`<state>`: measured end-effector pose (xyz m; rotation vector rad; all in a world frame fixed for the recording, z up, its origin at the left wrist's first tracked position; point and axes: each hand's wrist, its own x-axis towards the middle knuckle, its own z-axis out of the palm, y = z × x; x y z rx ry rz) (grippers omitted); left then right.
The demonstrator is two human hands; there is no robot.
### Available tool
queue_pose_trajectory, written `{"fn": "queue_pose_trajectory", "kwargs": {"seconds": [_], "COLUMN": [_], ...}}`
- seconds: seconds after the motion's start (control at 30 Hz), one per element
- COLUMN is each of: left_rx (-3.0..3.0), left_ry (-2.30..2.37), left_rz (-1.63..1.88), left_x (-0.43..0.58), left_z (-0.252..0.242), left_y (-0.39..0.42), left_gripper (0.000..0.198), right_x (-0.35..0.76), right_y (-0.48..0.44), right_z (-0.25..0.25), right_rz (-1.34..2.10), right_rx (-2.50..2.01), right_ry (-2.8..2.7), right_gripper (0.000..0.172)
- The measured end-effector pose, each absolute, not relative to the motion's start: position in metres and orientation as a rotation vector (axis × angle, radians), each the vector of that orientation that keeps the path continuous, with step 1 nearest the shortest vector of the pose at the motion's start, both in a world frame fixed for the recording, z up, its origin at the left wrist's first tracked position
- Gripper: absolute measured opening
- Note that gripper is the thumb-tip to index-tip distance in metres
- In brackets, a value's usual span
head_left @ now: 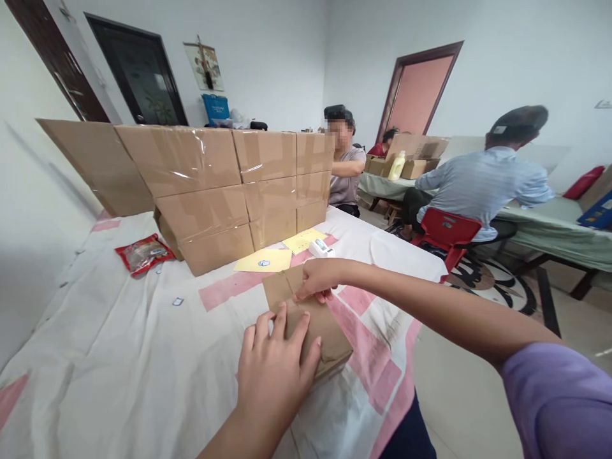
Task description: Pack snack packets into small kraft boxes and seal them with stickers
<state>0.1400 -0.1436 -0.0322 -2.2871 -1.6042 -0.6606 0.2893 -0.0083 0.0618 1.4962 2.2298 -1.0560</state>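
A small brown cardboard box (329, 328) lies on the cloth-covered table before me, a flap (276, 288) sticking out at its far end. My left hand (275, 357) rests on top of it, fingers spread and stretched out. At the far right edge of the box, my right hand (321, 279) is closed, its fingers curled against the cardboard by the flap; the fingertips are partly hidden. Just beyond it lie a small white device (321, 248), a yellow sheet with a blue-white picture (253, 262) and another yellow paper (303, 241).
Stacked, taped cardboard boxes (205, 204) form a wall across the table's far side. A red-edged plastic packet (145, 254) and a small card (178, 301) lie to the left. One person (347, 172) sits behind the boxes, another (492, 172) on a red chair (449, 229) at right.
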Motion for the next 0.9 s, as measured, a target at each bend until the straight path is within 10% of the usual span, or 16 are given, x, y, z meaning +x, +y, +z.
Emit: {"fn": "queue_pose_trajectory", "kwargs": {"seconds": [0.73, 0.9], "left_rx": [-2.247, -2.250], "left_ry": [-1.530, -1.519], "left_rz": [-0.732, -0.685], "left_x": [0.140, 0.138], "left_z": [-0.037, -0.036], "left_y": [-0.142, -0.142], "left_gripper": [0.034, 0.035], "right_x": [0.317, 0.280], "right_y": [0.011, -0.021], "right_z": [0.067, 0.065], "right_rz": [-0.771, -0.456], "right_rx": [1.721, 1.865], "right_ry": [2.102, 2.395], "right_gripper": [0.073, 0.114]}}
